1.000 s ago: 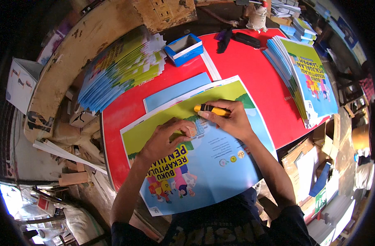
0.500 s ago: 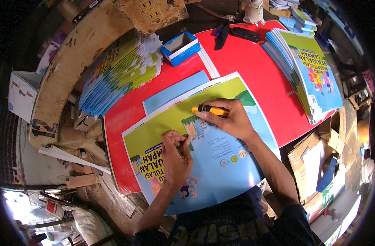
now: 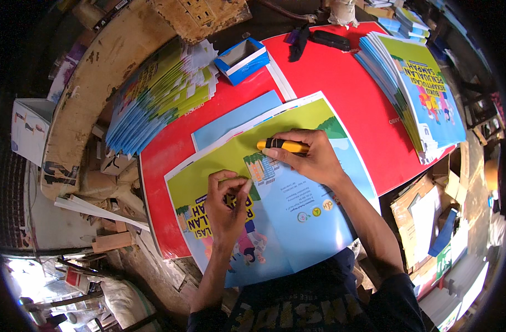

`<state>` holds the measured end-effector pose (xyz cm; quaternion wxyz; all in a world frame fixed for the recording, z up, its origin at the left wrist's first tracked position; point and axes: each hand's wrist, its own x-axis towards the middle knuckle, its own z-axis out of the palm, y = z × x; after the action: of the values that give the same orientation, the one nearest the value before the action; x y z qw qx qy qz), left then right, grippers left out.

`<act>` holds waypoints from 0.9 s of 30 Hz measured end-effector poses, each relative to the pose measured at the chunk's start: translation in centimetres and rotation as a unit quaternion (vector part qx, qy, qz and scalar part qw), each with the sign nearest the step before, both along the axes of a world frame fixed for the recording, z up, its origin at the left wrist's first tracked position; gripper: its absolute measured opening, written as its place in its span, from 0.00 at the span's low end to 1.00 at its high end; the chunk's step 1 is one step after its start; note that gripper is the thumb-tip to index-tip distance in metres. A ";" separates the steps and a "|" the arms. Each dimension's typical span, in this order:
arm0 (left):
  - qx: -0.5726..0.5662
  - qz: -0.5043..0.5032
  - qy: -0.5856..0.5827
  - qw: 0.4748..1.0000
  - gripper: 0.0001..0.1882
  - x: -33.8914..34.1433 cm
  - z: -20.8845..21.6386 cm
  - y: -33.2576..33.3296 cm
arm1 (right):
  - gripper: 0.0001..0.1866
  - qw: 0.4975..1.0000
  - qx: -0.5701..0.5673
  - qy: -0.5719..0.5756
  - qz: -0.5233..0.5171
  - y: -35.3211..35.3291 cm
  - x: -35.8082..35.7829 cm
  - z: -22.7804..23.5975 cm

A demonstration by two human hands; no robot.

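A large printed cover sheet [image 3: 314, 243], green and light blue with cartoon figures, lies across the red table in front of me. My right hand [image 3: 314, 157] grips a yellow and black utility knife [image 3: 286, 146] above the sheet's upper middle; no blade shows. Left of it, my left hand [image 3: 226, 205] is over the sheet with its fingers curled and thumb and fingertips close together. Whatever they may pinch is too small or hidden to make out. Under the sheet's far edge, a plain light blue sheet [image 3: 231, 123] sticks out.
Fanned booklets [image 3: 159, 105] are piled at the far left of the red tabletop [image 3: 330, 72]. A blue and white open box [image 3: 242, 60] stands beside them. Another booklet stack [image 3: 424, 99] sits at the right. A black case [image 3: 330, 40] lies at the back.
My left hand has shifted slightly left and up, its fingers drawing together. My right hand stays nearly in place with the utility knife.
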<state>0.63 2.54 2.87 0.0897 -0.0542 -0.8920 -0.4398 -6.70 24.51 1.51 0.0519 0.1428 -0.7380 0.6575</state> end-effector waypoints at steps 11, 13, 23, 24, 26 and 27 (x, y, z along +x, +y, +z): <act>-0.079 -0.161 0.056 0.982 0.11 -2.7 2.1 -2.0 | 0.18 0.999 0.034 -0.005 0.002 -0.6 -0.5 0.4; -0.054 -0.140 -0.082 0.985 0.14 -3.2 1.3 -0.6 | 0.16 0.998 0.032 0.059 -0.001 0.9 -0.4 -0.3; -0.072 -0.052 0.006 0.996 0.06 -0.1 -2.1 0.2 | 0.14 0.996 -0.006 0.079 0.034 0.2 -0.2 -1.3; -0.117 -0.027 0.037 0.992 0.05 -0.1 -2.3 0.2 | 0.13 0.995 0.011 0.088 0.040 0.3 -0.3 -1.2; -0.099 -0.006 0.062 0.993 0.08 0.0 -2.4 0.1 | 0.13 0.993 0.011 0.109 0.044 0.2 -0.4 -0.7; -0.037 -0.012 0.062 0.997 0.11 -0.2 -2.2 0.1 | 0.12 0.992 -0.008 0.123 0.042 0.2 -0.3 -0.2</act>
<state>0.45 2.61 0.64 0.1375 -0.0957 -0.8996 -0.4034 -7.04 24.73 1.33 0.1157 0.2527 -0.7140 0.6426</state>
